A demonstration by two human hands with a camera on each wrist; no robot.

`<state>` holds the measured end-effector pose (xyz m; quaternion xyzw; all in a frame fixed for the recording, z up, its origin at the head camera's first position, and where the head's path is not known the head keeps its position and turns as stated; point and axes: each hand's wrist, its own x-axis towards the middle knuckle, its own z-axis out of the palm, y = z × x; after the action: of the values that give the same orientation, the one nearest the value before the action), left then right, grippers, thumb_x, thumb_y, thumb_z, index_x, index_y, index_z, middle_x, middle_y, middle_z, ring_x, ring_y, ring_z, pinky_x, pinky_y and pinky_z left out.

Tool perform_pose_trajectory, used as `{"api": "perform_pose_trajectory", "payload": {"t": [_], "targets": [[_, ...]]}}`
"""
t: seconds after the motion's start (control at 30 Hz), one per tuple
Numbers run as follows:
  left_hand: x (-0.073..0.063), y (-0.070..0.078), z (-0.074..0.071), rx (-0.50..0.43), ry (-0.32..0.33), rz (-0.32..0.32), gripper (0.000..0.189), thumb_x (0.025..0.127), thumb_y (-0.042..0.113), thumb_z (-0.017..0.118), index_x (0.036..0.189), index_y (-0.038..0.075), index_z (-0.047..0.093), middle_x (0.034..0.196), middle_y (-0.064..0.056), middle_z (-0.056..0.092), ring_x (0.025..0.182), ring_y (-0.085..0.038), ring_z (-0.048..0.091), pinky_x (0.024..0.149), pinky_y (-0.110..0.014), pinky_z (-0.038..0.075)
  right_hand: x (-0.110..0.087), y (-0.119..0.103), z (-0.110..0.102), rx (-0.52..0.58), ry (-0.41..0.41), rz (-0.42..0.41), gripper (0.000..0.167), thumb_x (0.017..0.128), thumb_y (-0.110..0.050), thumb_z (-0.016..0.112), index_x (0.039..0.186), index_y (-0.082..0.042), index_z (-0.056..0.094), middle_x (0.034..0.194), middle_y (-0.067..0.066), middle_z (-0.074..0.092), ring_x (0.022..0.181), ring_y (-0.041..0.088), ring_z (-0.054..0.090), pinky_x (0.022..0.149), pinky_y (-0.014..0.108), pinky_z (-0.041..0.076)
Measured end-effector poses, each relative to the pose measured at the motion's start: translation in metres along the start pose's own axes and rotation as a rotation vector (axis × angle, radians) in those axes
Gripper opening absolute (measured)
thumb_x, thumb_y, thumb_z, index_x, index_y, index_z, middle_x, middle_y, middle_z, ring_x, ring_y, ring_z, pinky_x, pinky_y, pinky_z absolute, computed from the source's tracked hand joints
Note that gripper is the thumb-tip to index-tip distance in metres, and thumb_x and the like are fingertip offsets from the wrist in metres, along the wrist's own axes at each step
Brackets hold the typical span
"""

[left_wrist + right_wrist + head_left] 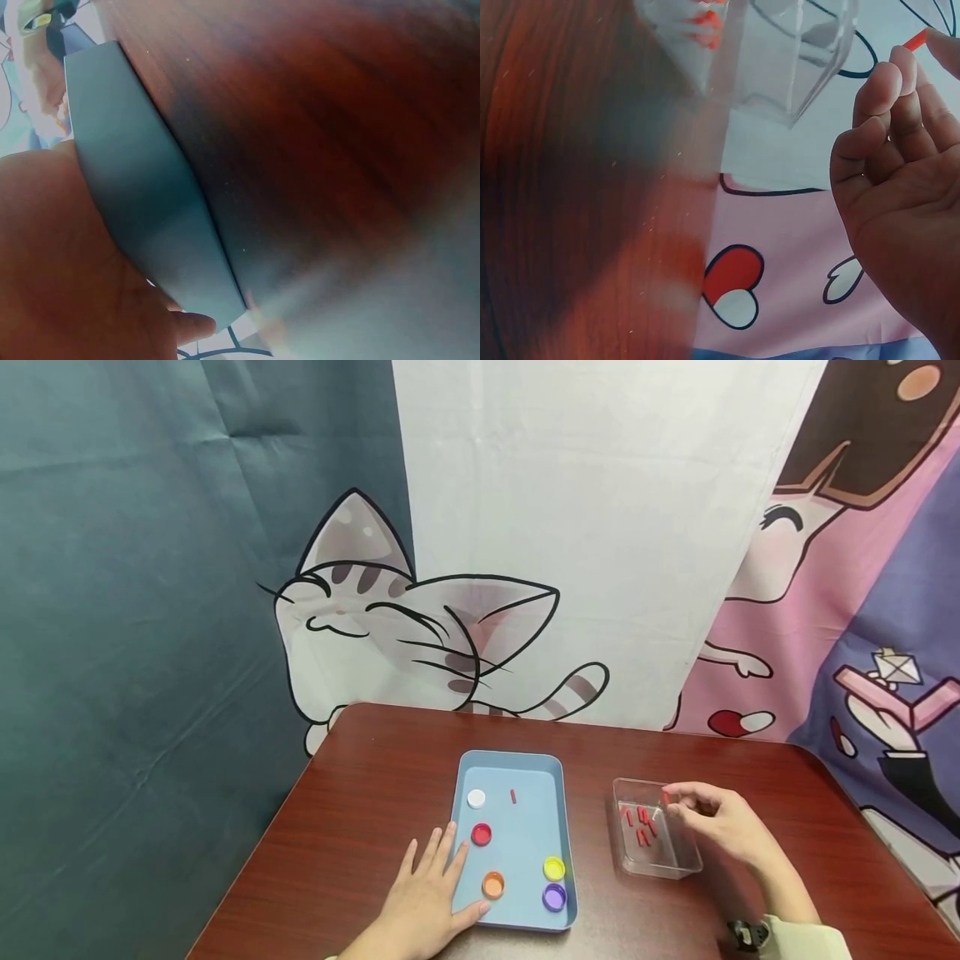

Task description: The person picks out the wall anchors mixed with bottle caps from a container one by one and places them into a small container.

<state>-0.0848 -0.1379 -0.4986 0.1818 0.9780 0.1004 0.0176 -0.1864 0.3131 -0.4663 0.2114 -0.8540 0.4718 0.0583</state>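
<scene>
Between its thumb and fingertips my right hand (716, 818) pinches a small red stick (916, 40), above the right side of a clear plastic box (660, 870). Several more red sticks (642, 815) lie in that box. My left hand (423, 893) rests with spread fingers on the left edge of a light blue tray (517, 843); in the left wrist view its fingers touch the tray's outer wall (150, 172). One red stick (513, 796) lies in the tray, near a white cap (476, 798). Lower down are a red cap (482, 834) and an orange cap (492, 885).
At the tray's right side lie a yellow cap (554, 868) and a purple cap (554, 897). Everything stands on a dark reddish-brown wooden table (360, 802). A cloth backdrop (600, 527) with cartoon drawings hangs behind the table's far edge.
</scene>
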Motion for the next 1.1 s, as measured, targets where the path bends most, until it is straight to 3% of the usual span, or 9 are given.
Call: {"api": "perform_pose_trajectory", "payload": {"t": [0.23,0.47,0.6,0.83,1.1], "targets": [[0.000,0.000,-0.001,0.001,-0.008,0.002,0.090,0.093,0.076,0.042,0.154,0.010,0.043,0.166,-0.016,0.024,0.151,-0.038,0.026,0.118,-0.065,0.019,-0.004,0.005,-0.003,0.015,-0.016,0.012,0.025,0.091,0.004,0.070,0.115,0.009,0.067,0.078,0.004,0.063,0.069,0.003,0.057,0.053,0.026,0.045],[0.001,0.001,-0.001,-0.007,-0.009,-0.004,0.091,0.093,0.077,0.040,0.155,0.010,0.042,0.167,-0.015,0.023,0.152,-0.038,0.026,0.118,-0.064,0.018,-0.004,0.012,-0.010,0.011,-0.032,0.035,0.029,0.093,0.001,0.069,0.120,0.010,0.064,0.081,-0.001,0.062,0.079,0.002,0.065,0.059,0.022,0.049],[0.001,0.001,-0.002,-0.002,-0.010,-0.002,0.091,0.093,0.077,0.040,0.155,0.010,0.043,0.167,-0.015,0.023,0.151,-0.038,0.026,0.118,-0.064,0.018,-0.003,0.013,-0.010,0.004,-0.028,0.031,0.029,0.092,0.001,0.070,0.120,0.009,0.065,0.080,-0.002,0.060,0.076,-0.001,0.062,0.057,0.023,0.048],[0.001,0.000,0.000,0.007,-0.006,-0.002,0.089,0.094,0.075,0.041,0.154,0.009,0.043,0.167,-0.016,0.023,0.152,-0.038,0.026,0.118,-0.064,0.018,0.011,-0.001,0.005,-0.033,-0.027,0.004,0.028,0.090,-0.002,0.074,0.117,-0.001,0.069,0.074,-0.003,0.059,0.061,0.002,0.049,0.050,0.026,0.042],[0.001,-0.001,0.002,-0.004,-0.005,-0.002,0.089,0.094,0.075,0.043,0.154,0.009,0.043,0.167,-0.016,0.023,0.152,-0.038,0.025,0.118,-0.064,0.019,0.030,-0.015,0.027,-0.016,-0.102,0.019,0.028,0.093,-0.012,0.074,0.119,-0.003,0.070,0.075,-0.004,0.060,0.062,0.003,0.053,0.053,0.024,0.046]]}}
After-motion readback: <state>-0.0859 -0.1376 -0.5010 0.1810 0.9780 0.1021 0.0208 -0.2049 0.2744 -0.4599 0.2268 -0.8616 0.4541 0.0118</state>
